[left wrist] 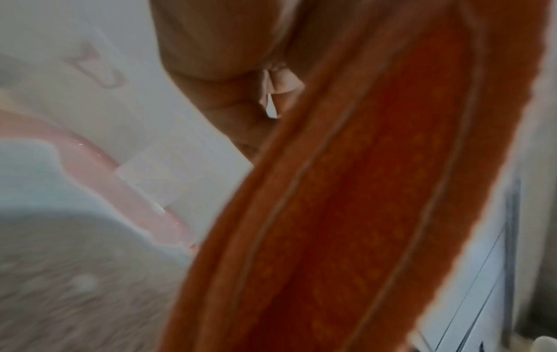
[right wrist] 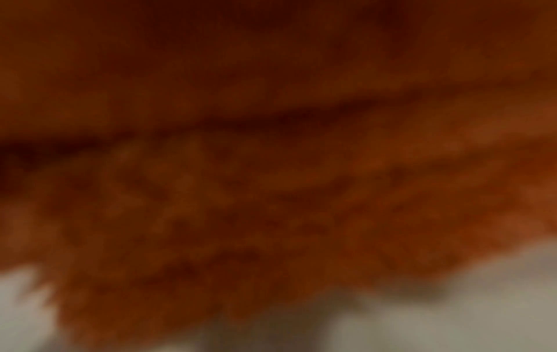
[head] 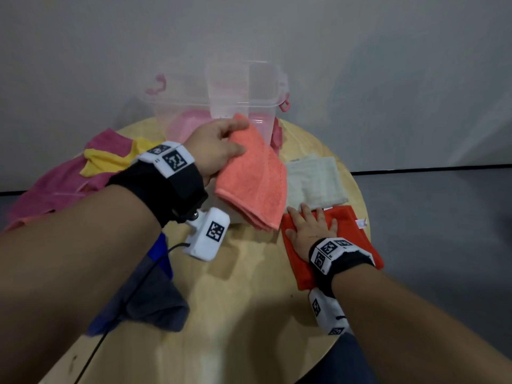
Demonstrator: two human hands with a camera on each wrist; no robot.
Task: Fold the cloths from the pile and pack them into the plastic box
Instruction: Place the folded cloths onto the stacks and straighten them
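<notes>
My left hand (head: 221, 145) grips a folded salmon cloth (head: 255, 176) by its far edge, lifted off the round wooden table (head: 243, 295) in front of the clear plastic box (head: 219, 98). In the left wrist view the salmon cloth (left wrist: 361, 202) hangs from my fingers (left wrist: 217, 59), with the box wall (left wrist: 90, 71) behind. My right hand (head: 310, 225) lies flat, fingers spread, on a folded red-orange cloth (head: 349, 225) at the table's right. That red-orange cloth (right wrist: 271, 190) fills the blurred right wrist view. The box holds something pink (head: 188, 123).
A pile of pink (head: 63, 176) and yellow (head: 108, 159) cloths lies at the table's left. A folded pale green cloth (head: 313, 181) sits beyond the red one. A blue-grey cloth (head: 149, 300) lies near the front left, under my left arm. A wall stands behind the box.
</notes>
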